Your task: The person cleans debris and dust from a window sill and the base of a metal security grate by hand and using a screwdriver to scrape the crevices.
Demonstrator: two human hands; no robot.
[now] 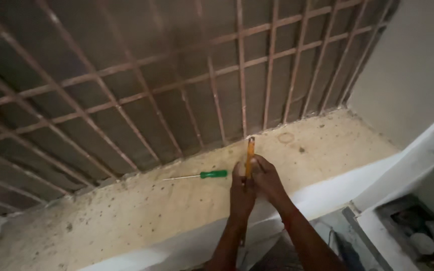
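Your left hand [240, 193] and right hand [268, 181] are pressed together, both closed around one thin yellow tool [249, 155]. It stands nearly upright between your palms, its upper end clear above the fingers and its lower part hidden in the grip. Whether it is a pencil, a chisel or a folded rule cannot be told at this size.

Judgement on the hold: keep both wrists low over the ledge [141, 206] and the tool straight, so that any force runs down its length and not sideways. Let one hand steady and the other guide; a doubled grip as tight as this one leaves little room for correction.

A green-handled screwdriver [199, 175] lies flat on the ledge just to the left of your hands, shaft pointing left, apart from them. Keep it away from the front edge.

The ledge is bare, rough concrete, sandy and speckled with dark spots, with a faint ring mark near the back. Behind it rises a rusted metal grille [177, 85] of crossed bars. A pale plastered wall [418, 65] closes the right side, and a white edge runs along the front of the ledge.
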